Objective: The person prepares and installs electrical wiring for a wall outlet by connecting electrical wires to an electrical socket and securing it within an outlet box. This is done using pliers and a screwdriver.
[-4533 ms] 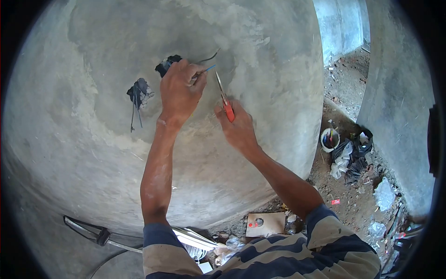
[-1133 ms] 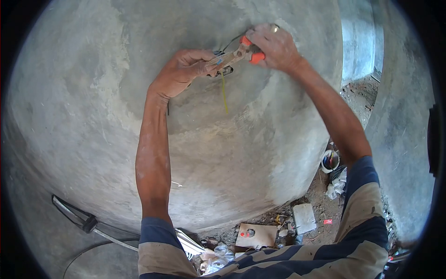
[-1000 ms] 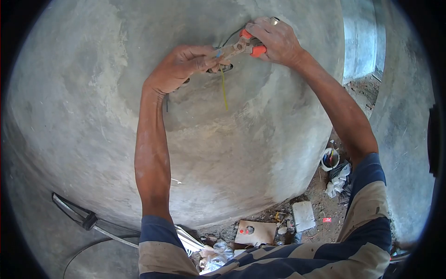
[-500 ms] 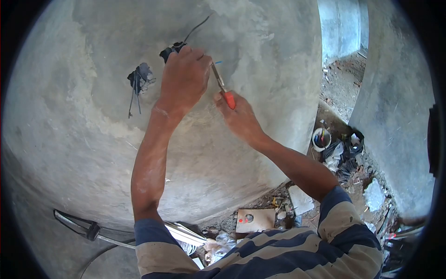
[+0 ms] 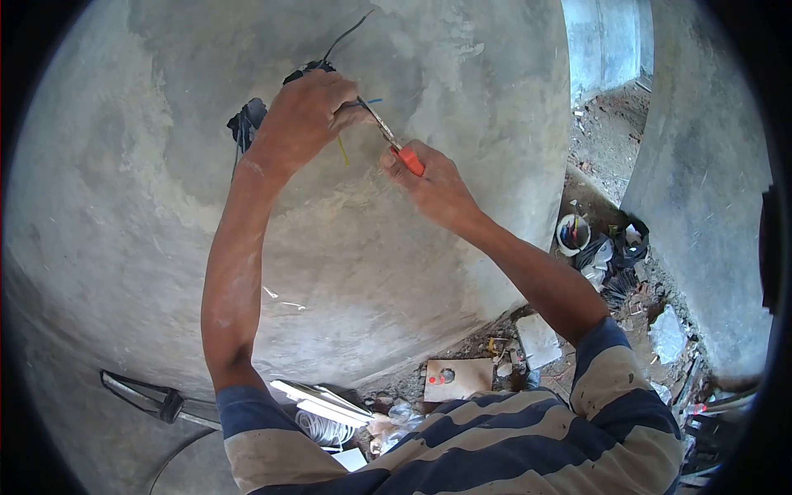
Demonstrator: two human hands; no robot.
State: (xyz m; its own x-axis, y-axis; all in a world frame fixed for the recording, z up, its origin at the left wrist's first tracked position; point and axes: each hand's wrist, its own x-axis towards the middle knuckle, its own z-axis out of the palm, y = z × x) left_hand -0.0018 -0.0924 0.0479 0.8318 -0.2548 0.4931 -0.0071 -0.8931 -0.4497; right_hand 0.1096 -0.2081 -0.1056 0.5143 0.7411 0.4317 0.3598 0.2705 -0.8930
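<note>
Just below a dark wall hole, my left hand is closed with its fingers pinching wires. A blue wire end sticks out to the right of these fingers, and a yellow wire hangs beneath them. My right hand is wrapped round red-handled pliers. The metal jaws point up and left, their tip right at the left fingertips and the blue wire. Above the left hand, a dark wire curves out of the hole.
Left of my hand is a second wall hole with wires, partly covered by my wrist. On the floor lie a cardboard piece, a coil of white cable, a white bucket and plastic scraps. A concrete wall edge runs down the right.
My left hand has shifted left and turned, exposing the yellow wire and more of the blue one. The pliers' tip has moved left and up. Small pale bits now show below against the wall.
</note>
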